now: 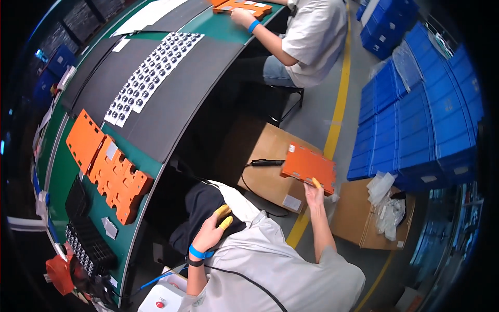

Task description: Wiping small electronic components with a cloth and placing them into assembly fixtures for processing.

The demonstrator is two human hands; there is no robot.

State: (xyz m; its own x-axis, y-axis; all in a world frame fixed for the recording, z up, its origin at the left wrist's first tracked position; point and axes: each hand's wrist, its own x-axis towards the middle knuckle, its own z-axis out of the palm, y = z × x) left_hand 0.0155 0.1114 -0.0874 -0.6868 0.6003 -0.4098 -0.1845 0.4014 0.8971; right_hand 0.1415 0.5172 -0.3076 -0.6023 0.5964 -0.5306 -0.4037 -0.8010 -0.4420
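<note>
Panel (306,165), flat and orange, is pinched along its lower edge by your right hand (313,196), just right of the frame's centre. One yellow-covered fingertip presses on its top side; your other fingers there are mostly hidden. Your left hand (208,235), lower and left of it, is by your lap, well apart from the panel, its two yellow-covered tips parted; you wear a blue wristband (200,253) above a black one.

Behind the panel, near the centre, a cardboard box (265,143) bears a black stick-shaped tool (267,163) with a cable, its end close to the panel's left edge. Right of your right forearm, another carton (347,221) has clear plastic wrap (389,216) at its opening.

Across the left half runs your green bench (150,171), partly under a dark mat (171,112). Rows of black round pieces (153,73) lie on white backing there; below them, at the left, are an orange plate (84,140) and a notched orange part (117,179), then black trays (93,247).

At the top, a co-worker (319,44) handles more orange work. Blue crates (416,122) fill the right side, beyond a yellow floor line (339,106).
</note>
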